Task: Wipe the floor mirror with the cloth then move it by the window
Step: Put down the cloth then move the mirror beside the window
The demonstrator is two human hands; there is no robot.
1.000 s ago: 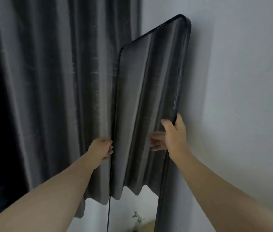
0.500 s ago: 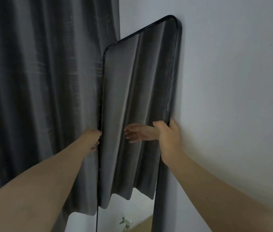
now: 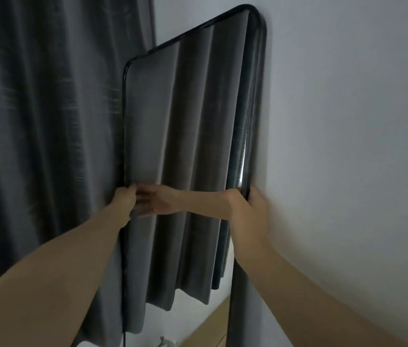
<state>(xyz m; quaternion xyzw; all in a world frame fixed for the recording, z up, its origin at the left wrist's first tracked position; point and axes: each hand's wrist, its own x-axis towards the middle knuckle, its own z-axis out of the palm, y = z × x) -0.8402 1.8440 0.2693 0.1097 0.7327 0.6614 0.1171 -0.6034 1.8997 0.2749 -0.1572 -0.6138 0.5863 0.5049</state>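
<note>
A dark grey pleated curtain (image 3: 47,146) hangs at the left. The left hand (image 3: 122,202) curls its fingers round the left edge of the tall black-framed floor mirror (image 3: 185,121), which stands between the curtain and the white wall (image 3: 348,146). The right hand (image 3: 246,214) grips its right edge, fingers wrapped behind the frame.

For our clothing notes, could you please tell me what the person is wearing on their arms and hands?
Nothing shows. The left hand and right hand are bare, without gloves, and no watch or bracelet appears at either wrist. The left forearm and right forearm are uncovered to the frame edge, so no sleeve is in view. Rings cannot be ruled out.
</note>
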